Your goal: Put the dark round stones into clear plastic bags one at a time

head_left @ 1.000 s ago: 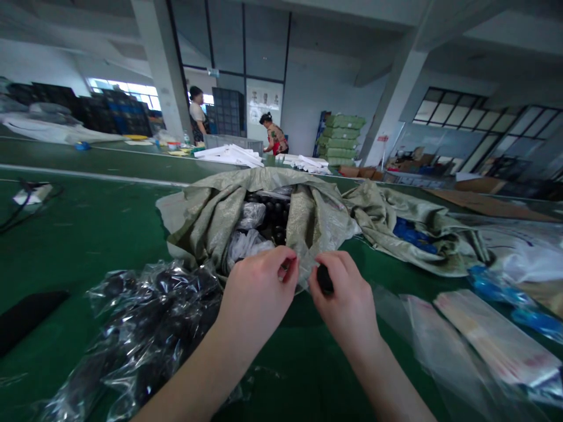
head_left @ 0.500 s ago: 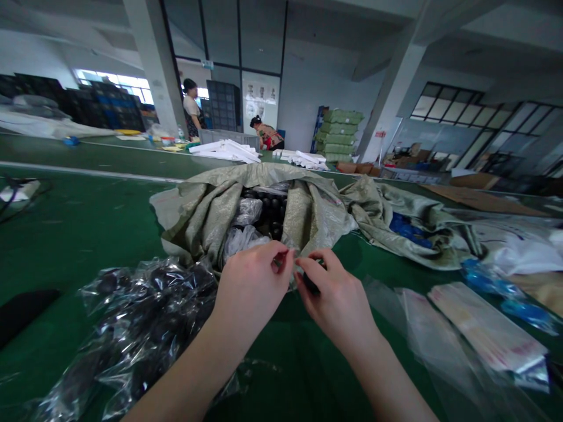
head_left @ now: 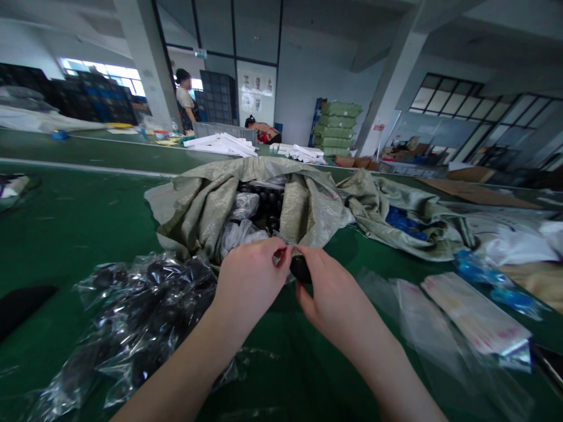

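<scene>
Head camera: at the far left of the green table (head_left: 97, 211) lies a dark flat piece (head_left: 24, 305). To its right, a heap of black pieces in clear wrappers (head_left: 153, 305) spreads toward the near edge, just beside the left forearm. Farther back, 1 person (head_left: 185, 99) stands behind the table, near a pile of white strips (head_left: 222, 143). The left hand (head_left: 248, 269) has its thumb and forefinger pinched together, on what looks like clear film (head_left: 291, 279). Behind it an olive sack (head_left: 211, 220) lies open, with black round pieces (head_left: 270, 202) and bunched clear plastic (head_left: 241, 231) inside; beyond it another person (head_left: 266, 132) bends low. In front of the sack, between the 2 hands, is a single black round piece (head_left: 300, 269), clamped between the thumb and fingers of the right hand (head_left: 336, 287), whose fingertips come close to the left hand's pinch. Green bundles (head_left: 338, 126) stand stacked in the background. Farther right, a crumpled olive sack (head_left: 369, 199) shows blue contents (head_left: 404, 223). Nearer, flat clear bags (head_left: 475, 316) lie layered, with blue plastic (head_left: 514, 299) just beyond them at the right.
</scene>
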`<state>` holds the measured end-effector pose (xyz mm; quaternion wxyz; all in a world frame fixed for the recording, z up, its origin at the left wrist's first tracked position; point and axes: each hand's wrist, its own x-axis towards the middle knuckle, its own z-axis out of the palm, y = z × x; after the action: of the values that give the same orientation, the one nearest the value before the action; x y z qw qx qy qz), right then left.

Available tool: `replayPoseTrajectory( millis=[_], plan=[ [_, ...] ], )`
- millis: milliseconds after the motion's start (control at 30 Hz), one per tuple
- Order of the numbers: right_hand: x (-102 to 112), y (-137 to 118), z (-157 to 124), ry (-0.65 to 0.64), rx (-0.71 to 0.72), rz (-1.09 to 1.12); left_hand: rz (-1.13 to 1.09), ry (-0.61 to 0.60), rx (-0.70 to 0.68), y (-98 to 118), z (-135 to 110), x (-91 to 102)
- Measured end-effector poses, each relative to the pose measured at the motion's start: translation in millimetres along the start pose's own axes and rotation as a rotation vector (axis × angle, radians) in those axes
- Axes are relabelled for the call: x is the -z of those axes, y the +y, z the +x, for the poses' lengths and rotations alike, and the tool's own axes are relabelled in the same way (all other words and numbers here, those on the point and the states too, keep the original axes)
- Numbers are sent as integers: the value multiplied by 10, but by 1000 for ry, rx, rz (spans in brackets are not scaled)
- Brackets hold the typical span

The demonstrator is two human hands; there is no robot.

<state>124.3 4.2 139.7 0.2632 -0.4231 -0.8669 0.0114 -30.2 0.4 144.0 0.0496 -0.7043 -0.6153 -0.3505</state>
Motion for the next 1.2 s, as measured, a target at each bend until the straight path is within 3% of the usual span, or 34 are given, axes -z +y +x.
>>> replayPoseTrajectory(
  millis=[533, 800, 1033, 1200],
  plan=[
    [-85, 72, 34, 118, -36, 87, 6, -59, 22, -25, 20, -36],
    [-170, 101, 58, 153, -2, 9, -66, -161, 51, -30, 60, -13],
    [-225, 67, 68, 168, -30, 18, -72, -153, 63, -25, 70, -36],
    [-300, 70, 79, 249, -46, 127, -101, -106, 4, -37, 67, -63]
  ],
)
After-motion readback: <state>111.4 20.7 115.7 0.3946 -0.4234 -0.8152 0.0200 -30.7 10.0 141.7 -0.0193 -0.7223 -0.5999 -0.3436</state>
